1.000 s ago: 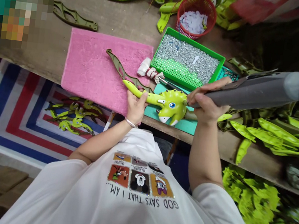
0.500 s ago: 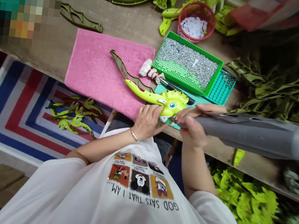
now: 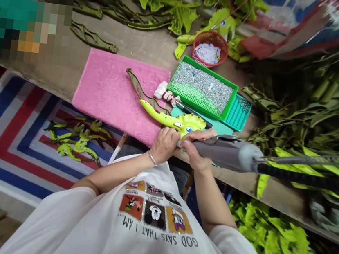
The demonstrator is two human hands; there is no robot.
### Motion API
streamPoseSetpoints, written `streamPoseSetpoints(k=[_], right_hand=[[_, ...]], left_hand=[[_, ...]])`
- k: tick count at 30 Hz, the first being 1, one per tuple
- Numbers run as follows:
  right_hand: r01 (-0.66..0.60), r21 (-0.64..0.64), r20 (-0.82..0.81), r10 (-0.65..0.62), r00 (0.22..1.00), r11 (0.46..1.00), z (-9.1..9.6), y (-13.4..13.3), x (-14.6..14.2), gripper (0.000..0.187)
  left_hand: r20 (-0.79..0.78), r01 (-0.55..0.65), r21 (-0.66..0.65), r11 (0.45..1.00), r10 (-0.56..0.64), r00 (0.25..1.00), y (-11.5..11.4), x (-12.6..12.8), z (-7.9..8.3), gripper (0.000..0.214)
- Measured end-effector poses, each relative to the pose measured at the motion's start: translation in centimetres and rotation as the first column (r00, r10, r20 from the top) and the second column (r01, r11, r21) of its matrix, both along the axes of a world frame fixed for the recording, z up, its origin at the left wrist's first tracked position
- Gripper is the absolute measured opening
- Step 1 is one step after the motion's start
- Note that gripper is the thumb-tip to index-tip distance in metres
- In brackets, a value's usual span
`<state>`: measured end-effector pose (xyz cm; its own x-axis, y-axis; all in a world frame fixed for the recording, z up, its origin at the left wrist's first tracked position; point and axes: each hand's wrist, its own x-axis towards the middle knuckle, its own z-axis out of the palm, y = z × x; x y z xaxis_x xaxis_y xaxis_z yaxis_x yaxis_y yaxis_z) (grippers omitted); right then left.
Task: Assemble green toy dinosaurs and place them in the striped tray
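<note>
A lime-green toy bow (image 3: 166, 119) with a horned dinosaur head lies across the near edge of the pink towel, its dark olive limb stretching to the upper left. My left hand (image 3: 165, 145) is closed at the near side of the head, fingers curled against it. My right hand (image 3: 196, 150) grips the front of a grey power screwdriver (image 3: 223, 151), whose tip meets the head beside my left fingers. Both hands nearly touch, and they hide the tip and lower part of the head. Beyond the toy lies a dark rod-shaped tool (image 3: 190, 112) with a cloth-wrapped end.
A green basket (image 3: 232, 104) of small screws stands on the bench beside a teal tray (image 3: 235, 120). Behind is a red basket (image 3: 219, 61) with white pieces. The pink towel (image 3: 106, 90) lies left. Finished-looking toys (image 3: 82, 145) sit in a striped bin below. Olive parts (image 3: 311, 99) crowd the right.
The view has shifted, so the bench sits lower in it. My right hand and the screwdriver have moved left, closer to my left hand. My left fingers have curled in more.
</note>
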<state>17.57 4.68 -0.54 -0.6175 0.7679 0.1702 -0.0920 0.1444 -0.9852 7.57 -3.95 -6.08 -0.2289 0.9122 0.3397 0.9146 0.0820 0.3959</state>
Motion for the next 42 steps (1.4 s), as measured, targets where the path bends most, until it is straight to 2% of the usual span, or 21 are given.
streamPoseSetpoints(k=[4,7,10,12,14,17,19,21,24,27,32,36,42], right_hand=[[-0.091,0.065,-0.022,0.092,0.995,0.994,0.6,0.5,-0.6,0.025],[-0.172,0.094,-0.037,0.176,0.984,0.981,1.8,1.2,-0.8,0.023],[-0.158,0.138,-0.195,0.183,0.964,0.978,3.8,3.2,-1.5,0.029],[0.002,0.179,-0.373,0.066,0.925,0.984,4.8,5.4,-2.2,0.031],[0.235,0.168,-0.477,-0.13,0.869,0.957,5.2,8.2,-3.0,0.027],[0.504,0.112,-0.422,-0.418,0.804,0.856,4.0,12.2,-4.0,0.025],[0.574,0.102,-0.338,-0.514,0.788,0.813,2.6,14.1,-4.4,0.028],[0.583,0.105,-0.281,-0.538,0.795,0.806,1.4,15.0,-4.6,0.031],[0.584,0.12,-0.231,-0.55,0.803,0.803,0.4,15.4,-4.9,0.033],[0.601,0.119,-0.187,-0.576,0.796,0.791,0.3,15.3,-5.1,0.033],[0.614,0.111,-0.185,-0.591,0.785,0.781,0.1,15.5,-5.3,0.028],[0.598,0.111,-0.203,-0.571,0.796,0.794,-0.2,15.6,-5.5,0.025],[0.594,0.115,-0.211,-0.565,0.798,0.796,0.4,15.4,-5.9,0.027]], left_hand=[[0.027,0.006,-0.047,0.999,-0.005,1.0,0.2,0.0,-0.1,0.019],[0.053,0.02,-0.093,0.995,-0.015,0.998,0.3,-0.3,0.3,0.022],[0.024,0.041,-0.108,0.993,-0.038,0.999,-0.2,-0.8,1.5,0.026],[-0.015,0.036,-0.112,0.993,-0.038,0.999,-0.6,-1.2,2.7,0.038],[-0.044,0.018,-0.109,0.994,-0.023,0.999,-0.8,-1.7,3.8,0.062],[-0.066,0.045,-0.125,0.991,-0.054,0.996,-0.1,-2.5,5.0,0.102],[-0.073,0.077,-0.171,0.982,-0.09,0.993,1.0,-3.1,5.3,0.119],[-0.067,0.087,-0.236,0.968,-0.105,0.992,1.9,-3.5,5.5,0.127],[-0.041,0.105,-0.299,0.948,-0.123,0.992,2.6,-3.9,5.6,0.122],[-0.037,0.108,-0.299,0.948,-0.125,0.992,2.5,-3.9,5.7,0.113],[-0.042,0.097,-0.306,0.947,-0.115,0.992,2.5,-3.7,5.9,0.106],[-0.038,0.092,-0.319,0.943,-0.109,0.993,2.6,-3.6,6.0,0.106],[-0.056,0.095,-0.298,0.95,-0.117,0.992,1.2,-5.1,6.2,0.105]])
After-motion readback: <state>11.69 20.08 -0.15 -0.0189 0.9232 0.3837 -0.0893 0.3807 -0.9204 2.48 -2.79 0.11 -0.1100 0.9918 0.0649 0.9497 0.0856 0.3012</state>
